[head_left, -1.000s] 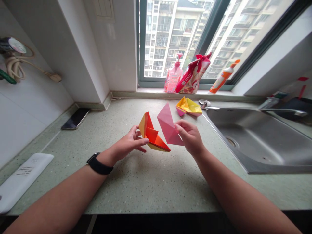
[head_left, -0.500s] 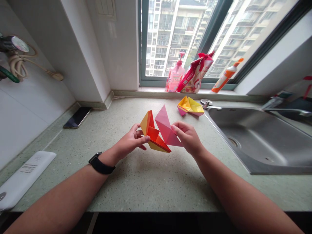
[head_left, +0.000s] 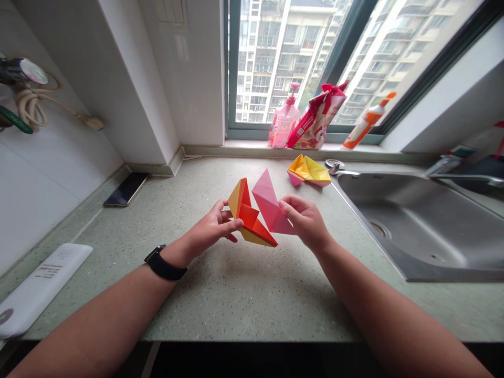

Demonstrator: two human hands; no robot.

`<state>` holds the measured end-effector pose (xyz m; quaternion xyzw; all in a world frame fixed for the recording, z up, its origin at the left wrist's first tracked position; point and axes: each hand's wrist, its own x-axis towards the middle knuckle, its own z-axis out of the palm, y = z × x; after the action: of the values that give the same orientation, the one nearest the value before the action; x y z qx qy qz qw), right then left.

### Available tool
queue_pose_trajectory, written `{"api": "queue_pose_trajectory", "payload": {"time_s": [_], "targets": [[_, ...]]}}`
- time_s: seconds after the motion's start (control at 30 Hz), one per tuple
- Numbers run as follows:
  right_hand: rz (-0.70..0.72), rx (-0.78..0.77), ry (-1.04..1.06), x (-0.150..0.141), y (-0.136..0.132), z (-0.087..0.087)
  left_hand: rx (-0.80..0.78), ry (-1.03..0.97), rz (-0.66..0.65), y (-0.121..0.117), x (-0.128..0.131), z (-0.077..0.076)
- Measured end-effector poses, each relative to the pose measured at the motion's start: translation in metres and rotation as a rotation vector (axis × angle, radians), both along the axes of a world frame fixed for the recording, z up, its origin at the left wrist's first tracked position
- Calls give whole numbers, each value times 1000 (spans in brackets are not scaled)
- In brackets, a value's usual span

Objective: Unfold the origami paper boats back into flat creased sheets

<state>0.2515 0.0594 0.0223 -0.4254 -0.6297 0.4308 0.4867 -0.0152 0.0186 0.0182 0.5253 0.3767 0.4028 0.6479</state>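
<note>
My left hand [head_left: 214, 228] grips an orange and yellow folded paper boat [head_left: 249, 216] at its left side, thumb in front and fingers behind. In my right hand [head_left: 305, 220] is a pink folded paper piece [head_left: 270, 202], pinched at its right side between thumb and fingers. Both papers are held up over the counter, side by side and tilted, with a narrow gap between their upper points. Lower down, the pink piece overlaps the orange boat's edge; whether they touch I cannot tell. Behind them, a yellow and pink paper boat [head_left: 309, 170] rests on the counter.
The speckled green counter [head_left: 236, 299] carries a dark phone [head_left: 126, 189] and a white flat device [head_left: 43, 289] on the left. A steel sink [head_left: 433, 226] is at the right. On the windowsill stand a pink pump bottle [head_left: 283, 123], a red bag [head_left: 318, 118] and an orange-white bottle [head_left: 368, 123].
</note>
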Motion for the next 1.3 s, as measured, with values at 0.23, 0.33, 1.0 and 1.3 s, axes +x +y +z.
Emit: {"api": "queue_pose_trajectory", "payload": {"time_s": [0.23,0.33,1.0,1.3], "targets": [[31,-27,-19,2,1,0,-12,-5,-12,-1,0,1],[26,-37,-10,1,0,-1,-19,-12,-6,-2,1,3],[88,35,-143,-1,-4,7,19,33,7,0,1,-3],[106,74,-177,-1,-5,9,27,27,-5,-1,1,-2]]}}
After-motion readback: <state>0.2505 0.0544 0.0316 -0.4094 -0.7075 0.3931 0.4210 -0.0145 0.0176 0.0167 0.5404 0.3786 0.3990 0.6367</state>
